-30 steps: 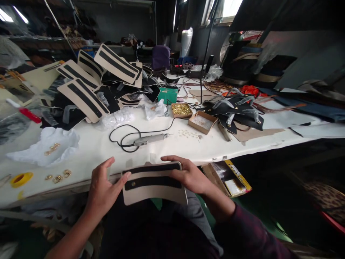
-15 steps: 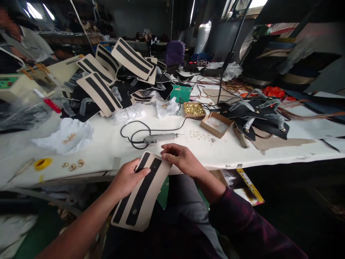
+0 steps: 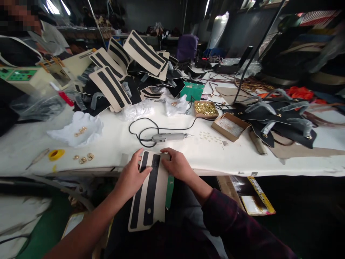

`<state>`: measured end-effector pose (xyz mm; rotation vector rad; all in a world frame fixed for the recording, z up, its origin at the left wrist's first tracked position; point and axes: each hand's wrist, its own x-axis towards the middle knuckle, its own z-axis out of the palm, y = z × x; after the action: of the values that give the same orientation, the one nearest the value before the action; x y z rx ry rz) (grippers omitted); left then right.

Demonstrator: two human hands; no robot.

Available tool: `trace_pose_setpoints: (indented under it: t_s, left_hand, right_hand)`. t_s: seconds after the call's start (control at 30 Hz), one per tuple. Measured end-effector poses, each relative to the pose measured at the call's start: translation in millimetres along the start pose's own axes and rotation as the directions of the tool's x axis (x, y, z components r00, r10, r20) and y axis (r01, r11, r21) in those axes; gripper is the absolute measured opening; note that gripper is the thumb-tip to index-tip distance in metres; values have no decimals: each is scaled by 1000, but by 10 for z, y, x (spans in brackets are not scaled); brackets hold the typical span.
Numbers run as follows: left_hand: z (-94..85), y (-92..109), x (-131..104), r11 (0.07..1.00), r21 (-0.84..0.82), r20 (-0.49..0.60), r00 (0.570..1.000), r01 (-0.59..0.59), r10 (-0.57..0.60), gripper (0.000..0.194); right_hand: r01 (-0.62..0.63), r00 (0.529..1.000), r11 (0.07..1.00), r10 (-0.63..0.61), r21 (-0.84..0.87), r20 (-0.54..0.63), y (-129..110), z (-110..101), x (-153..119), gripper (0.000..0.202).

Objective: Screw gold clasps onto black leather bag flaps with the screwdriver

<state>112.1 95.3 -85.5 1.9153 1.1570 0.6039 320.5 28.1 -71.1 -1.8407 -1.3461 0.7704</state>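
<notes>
My left hand (image 3: 133, 176) grips the left edge of a beige panel with two black stripes (image 3: 159, 187), thumb on top and fingers behind. A small round metal piece (image 3: 149, 210) shows on the lower part of one stripe. My right hand (image 3: 176, 163) is closed on the panel's upper right corner, fingertips partly behind it. The panel tilts over my lap at the table's front edge. Just beyond it lies a grey electric screwdriver (image 3: 169, 137) with a black cord, its tip pointing right.
Tiny gold pieces (image 3: 210, 137) lie right of the screwdriver, near a box of gold parts (image 3: 206, 109) and an open cardboard box (image 3: 230, 126). Similar panels (image 3: 144, 52) are heaped at the back left. Yellow tape (image 3: 56, 154) and gold fittings (image 3: 83, 158) sit front left. A person stands far left.
The panel has turned more upright and shifted slightly right. My right hand has come down onto its corner. The view has swung left, and the person at the left has moved.
</notes>
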Motion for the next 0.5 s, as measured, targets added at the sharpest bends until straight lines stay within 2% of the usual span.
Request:
trace_pose_setpoints:
  t_s: [0.07, 0.13, 0.23, 0.3, 0.33, 0.43, 0.5]
  left_hand:
    - [13, -2, -11, 972, 203, -98, 985, -118, 140, 70]
    - [22, 3, -10, 915, 329, -99, 955, -235, 281, 57]
    - [46, -34, 13, 847, 374, -39, 906, -379, 422, 33]
    - [79, -112, 39, 841, 351, -29, 893, -412, 450, 29]
    - [101, -166, 55, 851, 329, -48, 893, -409, 448, 33]
    - [171, -326, 106, 903, 235, -153, 903, -360, 400, 64]
    - [197, -383, 123, 913, 210, -183, 903, -349, 388, 71]
  right_hand:
    - [-6, 1000, 999, 6, -50, 6, -5, 11, 21, 46]
    - [-11, 1000, 996, 12, -85, 15, -17, 19, 43, 46]
    - [-28, 999, 993, 31, -114, 20, -52, 21, 60, 45]
    - [-44, 999, 992, 46, -116, 14, -70, 20, 55, 45]
    - [-48, 999, 992, 49, -115, 10, -72, 20, 50, 45]
    - [-48, 999, 993, 49, -105, 10, -46, 17, 34, 45]
    - [-42, 999, 995, 45, -94, 24, -14, 9, 24, 43]
